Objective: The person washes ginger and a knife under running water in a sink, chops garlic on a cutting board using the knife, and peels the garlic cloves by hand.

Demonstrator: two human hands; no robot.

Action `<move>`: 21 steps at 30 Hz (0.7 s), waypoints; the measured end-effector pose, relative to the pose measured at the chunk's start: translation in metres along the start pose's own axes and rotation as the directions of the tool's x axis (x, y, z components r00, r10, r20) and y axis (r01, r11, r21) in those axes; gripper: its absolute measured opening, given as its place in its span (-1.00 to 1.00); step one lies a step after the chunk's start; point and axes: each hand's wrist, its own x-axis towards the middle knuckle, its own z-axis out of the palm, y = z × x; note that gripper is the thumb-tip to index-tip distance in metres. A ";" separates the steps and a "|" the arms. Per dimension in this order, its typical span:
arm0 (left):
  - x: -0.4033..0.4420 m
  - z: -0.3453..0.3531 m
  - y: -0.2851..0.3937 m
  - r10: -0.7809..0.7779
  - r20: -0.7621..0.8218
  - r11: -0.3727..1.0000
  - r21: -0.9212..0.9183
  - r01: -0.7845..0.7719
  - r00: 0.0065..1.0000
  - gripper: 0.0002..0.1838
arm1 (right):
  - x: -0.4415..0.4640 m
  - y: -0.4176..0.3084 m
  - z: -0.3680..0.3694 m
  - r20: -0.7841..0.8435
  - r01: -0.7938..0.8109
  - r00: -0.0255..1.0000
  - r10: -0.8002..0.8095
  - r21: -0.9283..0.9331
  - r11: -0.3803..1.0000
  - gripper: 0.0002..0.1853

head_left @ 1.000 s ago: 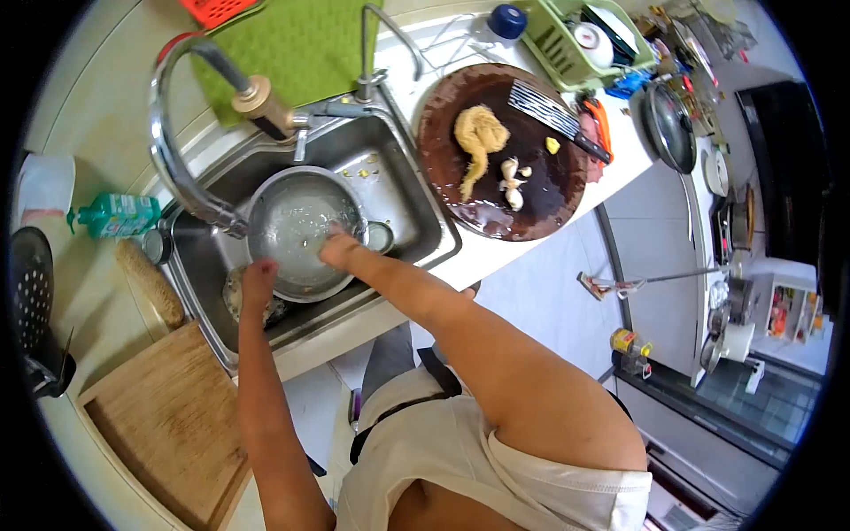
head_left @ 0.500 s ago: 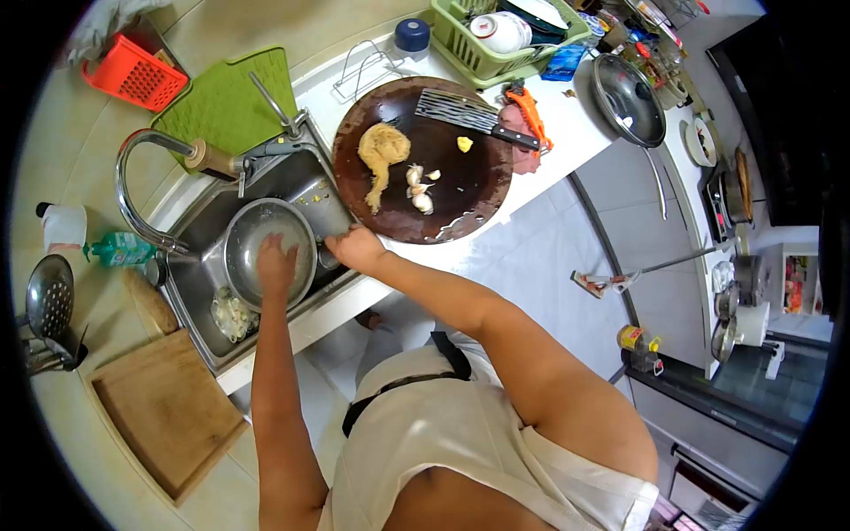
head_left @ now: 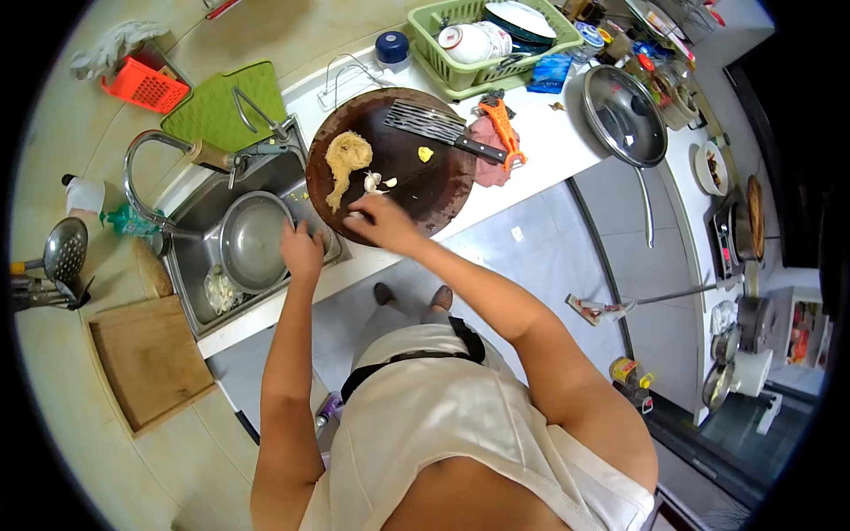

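Observation:
My left hand (head_left: 302, 250) is at the right rim of a metal bowl (head_left: 253, 243) in the sink; its fingers are too small to read clearly. Over the near edge of the round dark chopping board (head_left: 434, 190), my right hand (head_left: 381, 219) has its fingers closed around a white garlic clove. More garlic (head_left: 373, 182) lies just beyond it. A tan fibrous piece (head_left: 343, 164), a small yellow piece (head_left: 425, 154) and a cleaver (head_left: 425, 121) with a patterned blade rest on the board.
Pale scraps (head_left: 219, 289) lie in the sink (head_left: 190, 305) under the curved faucet (head_left: 129, 177). An orange peeler (head_left: 503, 133) is on a pink cloth (head_left: 485, 168). Behind are a green dish basket (head_left: 434, 71) and a lidded pan (head_left: 624, 117). A wooden tray (head_left: 150, 358) sits at left.
My right hand has moved from beside the bowl to the garlic on the board. My left hand has come out of the bowl to its right rim. The camera view has shifted.

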 end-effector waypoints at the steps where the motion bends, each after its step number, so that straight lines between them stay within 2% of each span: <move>1: 0.006 -0.010 0.007 0.055 -0.129 0.998 -0.009 -0.057 0.990 -0.68 | -0.002 0.018 -0.014 -0.155 0.073 0.981 -0.118 -0.269 0.960 -0.67; 3: 0.021 -0.036 0.035 0.136 -0.096 0.976 -0.157 -0.150 0.986 -0.69 | 0.005 0.037 -0.055 -0.282 -0.074 0.959 -0.039 -0.378 0.923 -0.70; 4: 0.028 -0.040 0.050 0.178 -0.082 0.953 -0.235 -0.192 0.981 -0.69 | 0.007 0.045 -0.072 -0.402 -0.147 0.914 -0.052 -0.448 0.882 -0.67; 6: 0.043 -0.030 0.073 0.238 -0.074 0.902 -0.353 -0.249 0.968 -0.67 | 0.014 0.074 -0.101 -0.484 -0.199 0.859 -0.167 -0.616 0.762 -0.58; 7: 0.052 -0.018 0.085 0.256 -0.078 0.886 -0.380 -0.266 0.964 -0.67 | 0.017 0.084 -0.112 -0.483 -0.252 0.869 -0.105 -0.615 0.747 -0.53; 8: 0.061 -0.008 0.094 0.277 -0.081 0.868 -0.406 -0.285 0.957 -0.67 | 0.018 0.093 -0.120 -0.448 -0.305 0.893 -0.043 -0.673 0.674 -0.52; 10: 0.073 0.004 0.112 0.311 0.004 0.872 -0.399 -0.284 0.950 -0.69 | 0.019 0.108 -0.131 -0.360 -0.304 0.933 -0.011 -0.802 0.514 -0.54; 13: 0.089 0.024 0.120 0.337 0.033 0.858 -0.423 -0.292 0.941 -0.78 | 0.027 0.124 -0.140 -0.252 -0.209 0.965 -0.076 -0.909 0.360 -0.53; 14: 0.092 0.028 0.121 0.340 0.048 0.854 -0.434 -0.287 0.939 -0.80 | 0.030 0.128 -0.143 -0.219 -0.186 0.974 -0.061 -0.922 0.339 -0.53; 16: 0.094 0.016 0.128 0.274 -0.021 0.826 -0.507 -0.246 0.962 -0.83 | 0.035 0.126 -0.151 -0.156 -0.139 0.987 -0.031 -0.943 0.304 -0.52; 18: 0.093 0.000 0.141 0.204 -0.042 0.833 -0.517 -0.196 0.978 -0.81 | 0.039 0.124 -0.158 -0.111 -0.096 0.993 -0.028 -0.942 0.322 -0.53; 21: 0.086 0.000 0.167 0.235 -0.150 0.710 -0.648 -0.275 0.960 -0.78 | 0.040 0.125 -0.167 -0.102 -0.056 0.990 -0.093 -0.914 0.402 -0.55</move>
